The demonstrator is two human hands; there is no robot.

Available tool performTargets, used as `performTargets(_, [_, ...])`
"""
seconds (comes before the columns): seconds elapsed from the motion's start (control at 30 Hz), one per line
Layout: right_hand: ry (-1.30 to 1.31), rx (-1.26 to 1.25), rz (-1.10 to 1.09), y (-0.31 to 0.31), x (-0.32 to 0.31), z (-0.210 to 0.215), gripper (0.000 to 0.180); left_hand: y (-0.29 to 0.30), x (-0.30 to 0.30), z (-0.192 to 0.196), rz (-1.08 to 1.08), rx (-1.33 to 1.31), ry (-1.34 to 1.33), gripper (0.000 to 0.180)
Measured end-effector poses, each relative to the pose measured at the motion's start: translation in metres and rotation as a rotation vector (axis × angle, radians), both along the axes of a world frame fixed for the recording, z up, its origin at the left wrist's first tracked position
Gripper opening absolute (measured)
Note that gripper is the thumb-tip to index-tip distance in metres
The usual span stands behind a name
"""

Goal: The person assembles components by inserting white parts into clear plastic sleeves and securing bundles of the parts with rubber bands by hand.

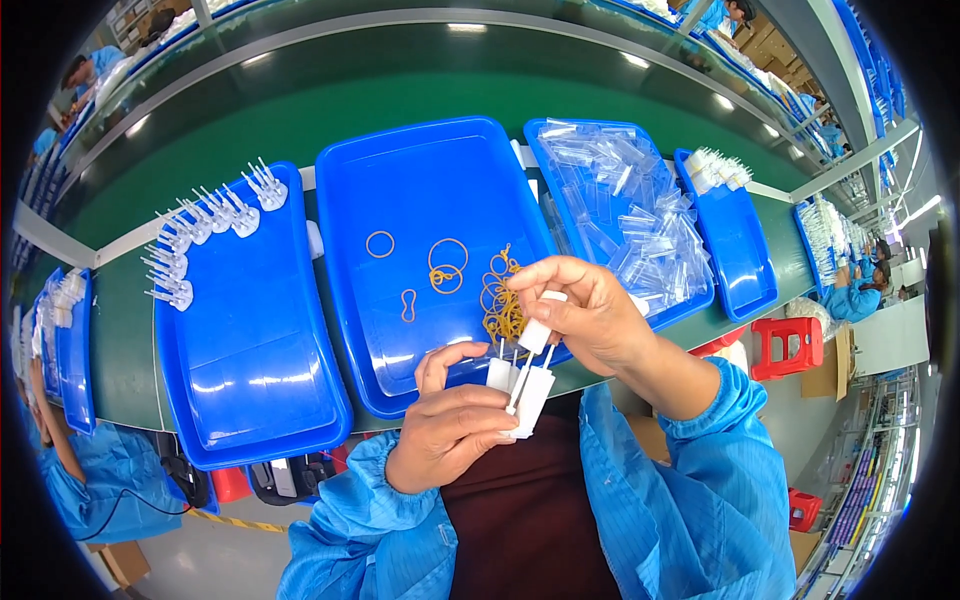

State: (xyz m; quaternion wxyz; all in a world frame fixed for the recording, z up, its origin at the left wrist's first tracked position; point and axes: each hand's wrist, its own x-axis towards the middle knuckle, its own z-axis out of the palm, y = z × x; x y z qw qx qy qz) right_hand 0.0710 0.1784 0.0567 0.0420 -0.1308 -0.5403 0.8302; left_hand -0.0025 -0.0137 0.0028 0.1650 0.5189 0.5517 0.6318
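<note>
My left hand (455, 425) is closed around a small bunch of white cylindrical caps (533, 400), some with thin white rods pointing up. Between the fingertips of my right hand (598, 312) is another white cap (540, 325), its thin rod slanting down beside the bunch. The two hands are close together over the near edge of a wide blue tray (385, 170). A tangled heap of yellow rubber bands (503, 312) lies in that tray, just beyond my hands, with several loose bands farther left.
At left, a blue tray (250, 350) holds several bundles of white rodded caps (195, 225) along its far and left edges. Right of centre, another tray (700, 300) holds a pile of clear tubes (640, 210). A narrow tray (735, 250) has white rodded pieces (718, 170). Red stools (787, 348) stand at right.
</note>
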Motion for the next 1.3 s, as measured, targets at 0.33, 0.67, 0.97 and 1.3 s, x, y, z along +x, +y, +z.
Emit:
performTargets(0.33, [0.032, 0.479, 0.156, 0.011, 0.003, 0.013, 0.022, -0.003, -0.001, -0.001, -0.007, -0.012, 0.014, 0.017])
performTargets(0.67, [0.046, 0.719, 0.208, 0.011, 0.002, 0.027, 0.019, -0.006, 0.002, 0.007, 0.076, -0.094, 0.26, 0.02])
performTargets(0.97, [0.055, 0.824, 0.304, 0.017, 0.001, 0.025, 0.016, -0.007, 0.006, 0.007, 0.094, -0.117, 0.314, 0.019])
performTargets(1.3, [0.01, 0.62, 0.317, 0.005, 0.0, 0.02, 0.019, -0.008, 0.006, 0.001, 0.142, -0.087, 0.331, 0.023])
